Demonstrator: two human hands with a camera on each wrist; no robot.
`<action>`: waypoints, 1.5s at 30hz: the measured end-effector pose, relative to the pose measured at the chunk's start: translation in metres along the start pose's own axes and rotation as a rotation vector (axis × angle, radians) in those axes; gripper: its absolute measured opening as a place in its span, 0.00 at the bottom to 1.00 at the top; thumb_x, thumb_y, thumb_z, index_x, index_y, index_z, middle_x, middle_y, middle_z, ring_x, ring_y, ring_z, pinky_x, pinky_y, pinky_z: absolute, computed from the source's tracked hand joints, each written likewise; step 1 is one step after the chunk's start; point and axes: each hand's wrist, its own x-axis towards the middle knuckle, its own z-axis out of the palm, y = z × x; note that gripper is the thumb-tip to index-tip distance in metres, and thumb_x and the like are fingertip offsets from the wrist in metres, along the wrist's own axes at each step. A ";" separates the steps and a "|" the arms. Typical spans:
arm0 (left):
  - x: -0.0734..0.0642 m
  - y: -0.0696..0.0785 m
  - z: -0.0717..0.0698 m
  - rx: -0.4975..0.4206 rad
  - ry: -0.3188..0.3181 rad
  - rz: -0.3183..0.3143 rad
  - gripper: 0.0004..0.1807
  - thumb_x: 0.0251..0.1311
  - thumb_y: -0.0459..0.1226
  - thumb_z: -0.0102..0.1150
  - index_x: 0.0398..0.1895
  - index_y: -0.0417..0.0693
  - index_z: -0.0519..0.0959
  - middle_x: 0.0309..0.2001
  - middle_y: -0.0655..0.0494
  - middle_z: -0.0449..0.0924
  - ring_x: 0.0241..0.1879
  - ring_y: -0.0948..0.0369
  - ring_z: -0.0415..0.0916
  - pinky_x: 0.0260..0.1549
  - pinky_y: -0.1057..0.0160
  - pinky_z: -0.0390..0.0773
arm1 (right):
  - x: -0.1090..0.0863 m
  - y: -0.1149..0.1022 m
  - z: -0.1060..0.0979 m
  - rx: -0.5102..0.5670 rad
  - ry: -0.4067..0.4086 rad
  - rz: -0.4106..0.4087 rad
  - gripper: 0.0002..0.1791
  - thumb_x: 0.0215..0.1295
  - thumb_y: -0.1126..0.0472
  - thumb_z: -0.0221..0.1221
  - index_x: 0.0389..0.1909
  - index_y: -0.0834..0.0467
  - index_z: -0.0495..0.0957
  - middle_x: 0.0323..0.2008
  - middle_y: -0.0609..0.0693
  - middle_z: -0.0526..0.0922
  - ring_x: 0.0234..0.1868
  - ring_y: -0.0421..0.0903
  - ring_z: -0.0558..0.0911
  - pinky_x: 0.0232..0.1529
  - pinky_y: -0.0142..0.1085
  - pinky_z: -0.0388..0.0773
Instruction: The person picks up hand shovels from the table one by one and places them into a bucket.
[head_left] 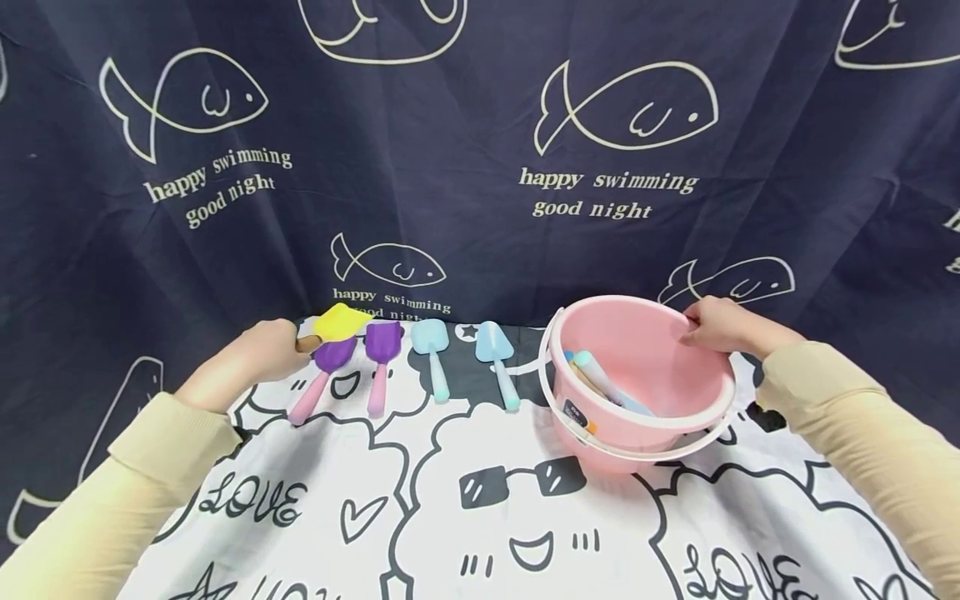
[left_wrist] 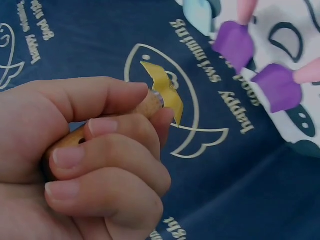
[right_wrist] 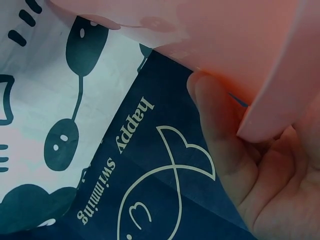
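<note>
My left hand (head_left: 272,348) grips the wooden handle (left_wrist: 150,104) of a small trowel with a yellow blade (head_left: 341,322), raised at the far left of the table. Its fingers curl round the handle in the left wrist view. On the right, my right hand (head_left: 723,325) holds the rim of a pink bucket (head_left: 637,425), which tilts toward me. Inside the bucket lie a few hand tools, among them one with a mint-tipped pale handle (head_left: 592,367). Just right of the yellow blade lie two purple shovels with pink handles, one angled (head_left: 307,400) and one nearly upright (head_left: 383,342).
Between the purple shovels and the bucket lie a light-blue shovel (head_left: 430,337) and a light-blue pointed trowel (head_left: 494,342). The bucket's white handle (head_left: 652,456) hangs down in front. A white patterned cloth (head_left: 337,533) covers the table, and a dark blue curtain (head_left: 480,125) hangs behind.
</note>
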 end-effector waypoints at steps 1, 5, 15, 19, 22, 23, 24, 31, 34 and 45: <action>0.000 0.003 -0.003 0.008 0.006 0.018 0.18 0.59 0.40 0.51 0.13 0.46 0.65 0.16 0.55 0.62 0.20 0.56 0.66 0.22 0.62 0.65 | 0.000 0.000 0.000 -0.002 0.001 -0.001 0.07 0.51 0.62 0.62 0.26 0.62 0.79 0.14 0.44 0.68 0.22 0.45 0.71 0.27 0.36 0.66; -0.001 0.015 -0.014 0.042 0.022 0.073 0.17 0.56 0.40 0.53 0.12 0.48 0.65 0.17 0.55 0.64 0.21 0.56 0.67 0.23 0.61 0.67 | 0.000 0.000 0.000 -0.006 0.001 -0.002 0.06 0.50 0.62 0.62 0.25 0.62 0.78 0.14 0.44 0.67 0.22 0.44 0.71 0.27 0.36 0.66; 0.001 0.047 -0.042 0.045 0.006 0.152 0.10 0.55 0.38 0.57 0.22 0.40 0.74 0.21 0.53 0.69 0.22 0.57 0.68 0.23 0.63 0.67 | 0.000 0.001 0.001 -0.013 -0.001 0.002 0.06 0.51 0.62 0.62 0.24 0.61 0.78 0.14 0.44 0.67 0.22 0.45 0.70 0.27 0.36 0.66; 0.004 0.061 -0.052 0.062 0.022 0.209 0.09 0.54 0.38 0.56 0.24 0.39 0.76 0.20 0.53 0.69 0.22 0.58 0.67 0.24 0.63 0.66 | -0.001 0.001 0.002 -0.018 0.004 0.000 0.06 0.51 0.62 0.62 0.24 0.61 0.78 0.14 0.44 0.68 0.22 0.44 0.70 0.27 0.36 0.66; 0.008 0.072 -0.056 0.069 0.031 0.242 0.09 0.54 0.37 0.55 0.24 0.39 0.76 0.20 0.54 0.68 0.21 0.59 0.66 0.23 0.63 0.66 | -0.001 0.001 0.002 -0.020 0.007 -0.004 0.06 0.51 0.61 0.62 0.23 0.60 0.77 0.14 0.44 0.67 0.21 0.44 0.70 0.26 0.36 0.65; 0.010 0.076 -0.057 0.068 0.030 0.251 0.09 0.54 0.37 0.55 0.24 0.39 0.76 0.19 0.54 0.68 0.21 0.59 0.66 0.23 0.63 0.65 | -0.001 0.001 0.003 -0.019 0.007 -0.005 0.06 0.51 0.61 0.62 0.23 0.60 0.77 0.14 0.44 0.67 0.21 0.44 0.70 0.26 0.36 0.65; 0.011 0.080 -0.057 0.068 0.029 0.259 0.09 0.54 0.37 0.54 0.24 0.39 0.76 0.19 0.54 0.68 0.21 0.59 0.66 0.23 0.63 0.65 | -0.001 0.001 0.003 -0.018 0.006 -0.005 0.06 0.51 0.61 0.62 0.23 0.60 0.77 0.14 0.44 0.67 0.21 0.44 0.70 0.26 0.36 0.65; 0.022 0.112 -0.058 0.083 0.034 0.313 0.10 0.54 0.38 0.55 0.22 0.41 0.77 0.19 0.55 0.67 0.21 0.59 0.66 0.25 0.63 0.65 | -0.002 0.000 0.003 -0.027 0.012 -0.007 0.07 0.51 0.61 0.62 0.19 0.58 0.75 0.13 0.43 0.66 0.21 0.44 0.69 0.26 0.36 0.64; 0.023 0.126 -0.060 0.106 0.040 0.335 0.10 0.54 0.38 0.56 0.21 0.42 0.77 0.18 0.55 0.68 0.21 0.59 0.67 0.26 0.62 0.66 | -0.002 -0.002 0.003 -0.023 0.012 -0.004 0.07 0.51 0.61 0.62 0.19 0.58 0.75 0.13 0.43 0.66 0.21 0.44 0.69 0.26 0.36 0.64; 0.022 0.178 -0.060 0.097 0.016 0.439 0.07 0.55 0.38 0.57 0.24 0.44 0.78 0.20 0.57 0.68 0.21 0.60 0.68 0.25 0.64 0.68 | -0.006 -0.006 0.003 -0.020 0.007 0.008 0.07 0.51 0.62 0.62 0.20 0.59 0.76 0.14 0.44 0.68 0.21 0.44 0.70 0.26 0.36 0.65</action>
